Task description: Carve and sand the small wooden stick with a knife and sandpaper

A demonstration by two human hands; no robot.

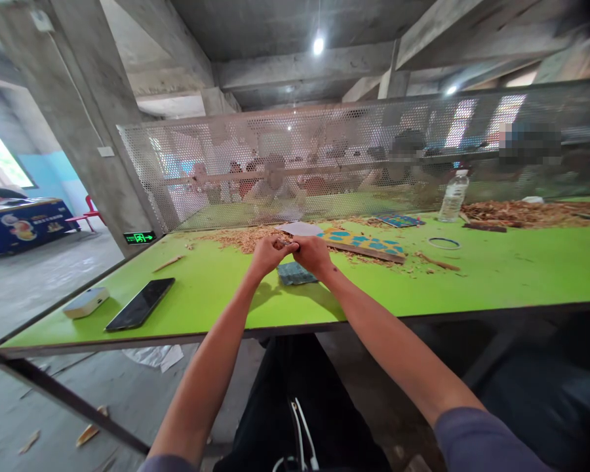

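Note:
My left hand [268, 255] and my right hand [315, 255] meet above the middle of a lime-green table [472, 282]. Their fingertips pinch a small wooden piece [288, 244], mostly hidden by my fingers. Just below my right hand lies a small blue-grey flat object [296, 274]. Beyond my hands, a wooden board painted yellow and blue [368, 246] rests on the table. A sheet of white paper [299, 229] lies near its left end. Loose wood shavings [243, 240] are scattered to the left of the paper.
A black smartphone [140, 303] and a small white box [86, 303] lie at the table's left. A plastic water bottle [453, 196] and a heap of wood shavings [535, 213] stand along the far edge, before a perforated metal screen [275, 157]. Seated people show behind it.

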